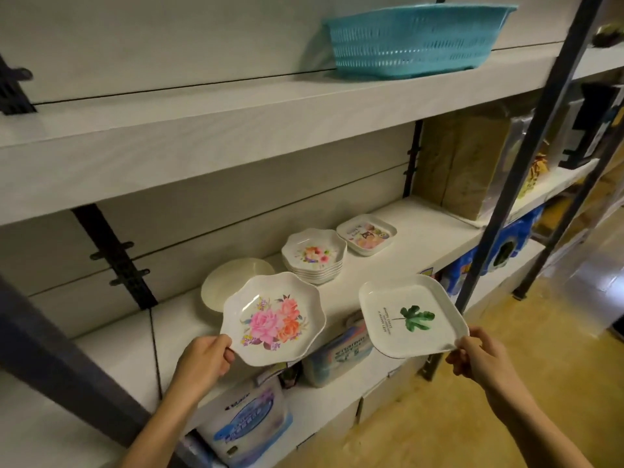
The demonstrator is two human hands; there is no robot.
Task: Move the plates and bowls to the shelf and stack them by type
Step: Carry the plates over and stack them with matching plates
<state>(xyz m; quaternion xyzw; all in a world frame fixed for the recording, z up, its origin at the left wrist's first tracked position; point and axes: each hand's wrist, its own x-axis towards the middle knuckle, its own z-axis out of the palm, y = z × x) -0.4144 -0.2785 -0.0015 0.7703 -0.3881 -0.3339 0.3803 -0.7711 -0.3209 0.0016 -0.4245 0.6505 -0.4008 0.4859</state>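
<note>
My left hand (pixel 202 358) grips the near rim of a scalloped white plate with pink and orange flowers (pixel 271 319), held level above the front of the middle shelf (pixel 422 238). My right hand (pixel 479 358) pinches the corner of a square white plate with a green leaf print (pixel 410 317), out past the shelf's front edge. On the shelf behind stand a stack of several scalloped flower plates (pixel 314 256), a short stack of square picture plates (pixel 366 234), and a plain cream bowl (pixel 229 280) partly hidden by the held flower plate.
A teal plastic basket (pixel 415 38) sits on the upper shelf. Brown wrapped packs (pixel 466 163) fill the right end of the middle shelf. A dark metal upright (pixel 520 163) crosses on the right. Tissue packs (pixel 250 423) lie on the lower shelf. Wooden floor at lower right.
</note>
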